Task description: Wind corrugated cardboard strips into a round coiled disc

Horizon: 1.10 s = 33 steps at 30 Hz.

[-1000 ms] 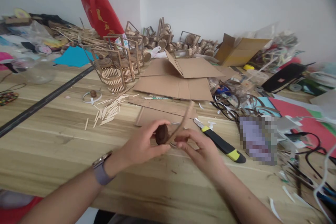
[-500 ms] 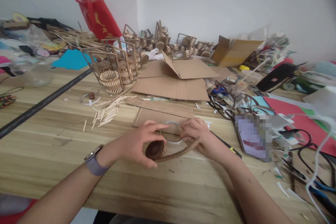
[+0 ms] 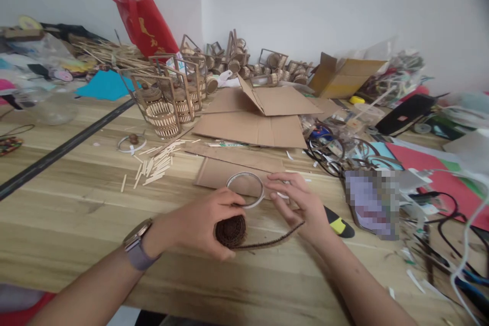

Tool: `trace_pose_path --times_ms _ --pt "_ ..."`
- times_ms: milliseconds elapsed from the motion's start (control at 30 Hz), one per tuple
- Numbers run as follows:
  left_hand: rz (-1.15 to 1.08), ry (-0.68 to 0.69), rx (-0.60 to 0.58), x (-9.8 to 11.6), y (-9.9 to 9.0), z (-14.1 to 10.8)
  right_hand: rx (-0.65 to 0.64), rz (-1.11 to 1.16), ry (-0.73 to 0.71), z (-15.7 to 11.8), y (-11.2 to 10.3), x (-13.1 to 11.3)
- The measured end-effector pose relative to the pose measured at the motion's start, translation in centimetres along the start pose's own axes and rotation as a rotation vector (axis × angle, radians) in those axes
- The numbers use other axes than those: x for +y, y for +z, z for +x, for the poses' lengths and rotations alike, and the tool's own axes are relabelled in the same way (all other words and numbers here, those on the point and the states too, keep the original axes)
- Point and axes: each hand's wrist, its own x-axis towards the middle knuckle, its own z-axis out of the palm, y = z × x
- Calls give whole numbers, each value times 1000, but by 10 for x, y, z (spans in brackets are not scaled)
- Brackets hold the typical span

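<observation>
My left hand (image 3: 208, 221), with a watch on the wrist, is wrapped round a dark brown coiled disc (image 3: 231, 231) low over the table. From the disc's underside a loose brown strip (image 3: 273, 241) runs right and ends at the palm of my right hand (image 3: 301, 206). The fingers of my right hand are spread apart, just right of a pale ring (image 3: 262, 194). That ring stands tilted behind the disc, close to my left fingertips. Whether my left fingers touch the ring is unclear.
Brown cardboard (image 3: 248, 127) lies beyond my hands. Small woven baskets (image 3: 162, 119) and scattered light sticks (image 3: 157, 165) are to the left. On the right are a phone (image 3: 370, 206), a yellow-and-black tool (image 3: 339, 226), dark coiled strips (image 3: 324, 147) and cables.
My right hand has opened and moved slightly right and down from the ring. The ring has shifted left and looks more upright. The coiled disc now faces the camera more.
</observation>
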Motion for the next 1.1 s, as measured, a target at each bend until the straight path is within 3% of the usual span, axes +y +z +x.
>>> trace_pose_path --times_ms 200,467,667,833,1000,1100 --pt "64 -39 37 2 1 1 50 -52 -22 -2 10 -4" --pt "111 -134 131 1 2 0 43 1 -3 -4 4 -14" --pt "75 -158 157 5 4 1 221 -11 168 -6 9 -9" --pt "23 -112 140 10 9 3 185 -69 77 -7 16 -10" --pt "8 -123 115 11 10 4 189 -261 -137 -7 16 -14" --pt "23 -135 117 11 10 5 152 -363 -194 -5 14 -17"
